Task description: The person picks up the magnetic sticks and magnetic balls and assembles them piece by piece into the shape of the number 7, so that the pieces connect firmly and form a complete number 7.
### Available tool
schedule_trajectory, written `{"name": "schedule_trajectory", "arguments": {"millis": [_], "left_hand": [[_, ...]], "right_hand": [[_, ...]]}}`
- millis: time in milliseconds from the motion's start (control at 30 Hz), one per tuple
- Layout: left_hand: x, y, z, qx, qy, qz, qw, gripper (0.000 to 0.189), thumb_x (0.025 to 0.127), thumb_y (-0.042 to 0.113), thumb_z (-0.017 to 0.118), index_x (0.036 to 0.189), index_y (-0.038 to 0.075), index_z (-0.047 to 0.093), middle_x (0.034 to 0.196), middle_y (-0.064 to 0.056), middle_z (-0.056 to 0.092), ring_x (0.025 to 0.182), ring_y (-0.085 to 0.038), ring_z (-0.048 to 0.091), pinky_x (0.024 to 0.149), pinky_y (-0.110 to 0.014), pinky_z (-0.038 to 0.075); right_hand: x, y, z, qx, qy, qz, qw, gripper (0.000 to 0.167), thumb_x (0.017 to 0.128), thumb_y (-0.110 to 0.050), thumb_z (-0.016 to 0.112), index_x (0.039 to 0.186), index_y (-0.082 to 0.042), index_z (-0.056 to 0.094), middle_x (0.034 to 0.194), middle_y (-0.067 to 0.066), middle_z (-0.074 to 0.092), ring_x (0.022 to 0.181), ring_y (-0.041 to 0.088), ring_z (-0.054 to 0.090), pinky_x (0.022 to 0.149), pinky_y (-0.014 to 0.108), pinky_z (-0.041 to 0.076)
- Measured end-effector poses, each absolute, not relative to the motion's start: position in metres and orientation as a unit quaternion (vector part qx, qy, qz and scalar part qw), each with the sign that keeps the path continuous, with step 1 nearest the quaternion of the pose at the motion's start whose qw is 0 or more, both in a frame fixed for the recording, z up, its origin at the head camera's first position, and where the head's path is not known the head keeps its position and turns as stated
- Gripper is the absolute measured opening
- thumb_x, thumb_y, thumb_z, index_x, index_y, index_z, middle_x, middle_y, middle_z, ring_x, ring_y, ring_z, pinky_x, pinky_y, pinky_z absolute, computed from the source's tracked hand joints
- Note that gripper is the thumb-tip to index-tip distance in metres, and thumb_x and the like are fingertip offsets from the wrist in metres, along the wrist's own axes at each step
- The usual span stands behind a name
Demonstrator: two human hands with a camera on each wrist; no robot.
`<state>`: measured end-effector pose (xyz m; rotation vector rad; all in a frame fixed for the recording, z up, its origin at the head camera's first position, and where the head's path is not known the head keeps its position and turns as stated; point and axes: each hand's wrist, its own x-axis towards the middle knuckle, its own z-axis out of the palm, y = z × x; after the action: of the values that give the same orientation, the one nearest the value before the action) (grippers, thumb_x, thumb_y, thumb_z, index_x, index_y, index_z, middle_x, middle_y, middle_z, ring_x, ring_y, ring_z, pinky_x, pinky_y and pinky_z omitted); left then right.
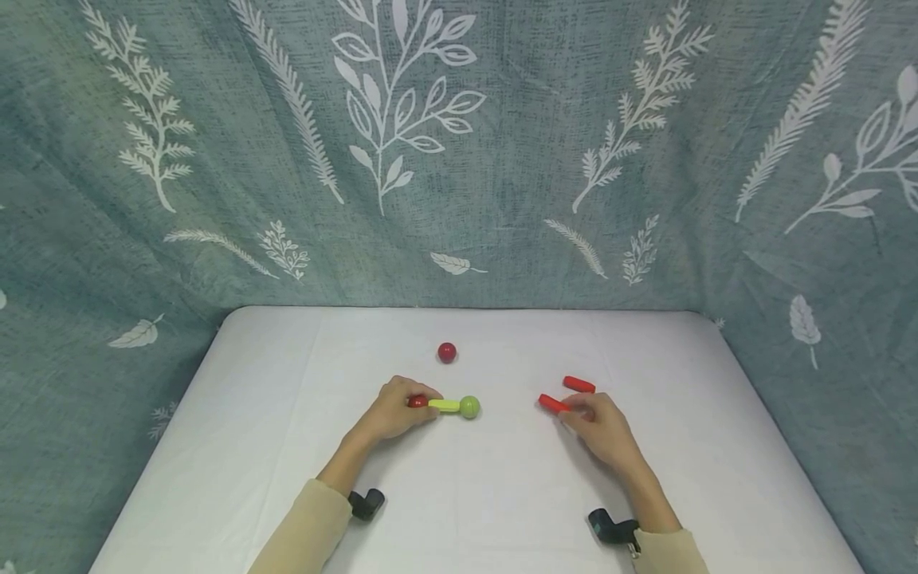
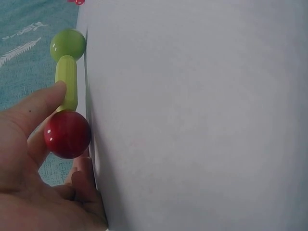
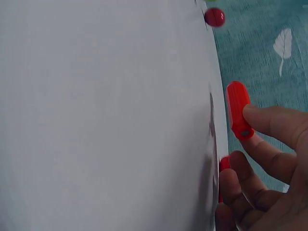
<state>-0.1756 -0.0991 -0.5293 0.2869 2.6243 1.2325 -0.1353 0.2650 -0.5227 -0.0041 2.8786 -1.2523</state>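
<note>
My left hand (image 1: pixel 396 408) pinches a yellow-green rod (image 2: pixel 68 82) between thumb and fingers. A green ball (image 1: pixel 469 407) is joined to the rod's far end and a dark red ball (image 2: pixel 68 134) to its near end. In the head view this joined piece lies level, left of the table's middle. Off to the right, my right hand (image 1: pixel 604 430) grips a short red rod (image 3: pixel 237 108) at one end with thumb and forefinger; a small hole shows in that end. Just behind this hand, a second red rod (image 1: pixel 578 384) lies on the table.
Another dark red ball (image 1: pixel 447 352) sits on the white table (image 1: pixel 344 343), farther back than the hands. Behind the table's far edge hangs a teal curtain (image 1: pixel 516 239) with white leaf patterns. Each wrist wears a small black camera (image 1: pixel 367 504).
</note>
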Motion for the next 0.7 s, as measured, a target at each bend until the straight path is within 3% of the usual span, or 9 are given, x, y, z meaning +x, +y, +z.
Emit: {"name": "schedule_trajectory", "arguments": {"millis": [700], "left_hand": [[-0.176,-0.099,-0.529,0.101,0.898,0.414,0.111,0.019,0.087,0.026,0.079,0.105,0.028,0.078,0.115,-0.004,0.058,0.112,-0.025,0.047,0.091,-0.049,0.045]], "right_hand": [[-0.121,0.186,-0.522,-0.116,0.885,-0.442,0.091,0.017,0.089,-0.014,0.075,0.104,-0.022,0.073,0.104,-0.003,0.059,0.093,0.019,0.052,0.076,0.035,0.046]]}}
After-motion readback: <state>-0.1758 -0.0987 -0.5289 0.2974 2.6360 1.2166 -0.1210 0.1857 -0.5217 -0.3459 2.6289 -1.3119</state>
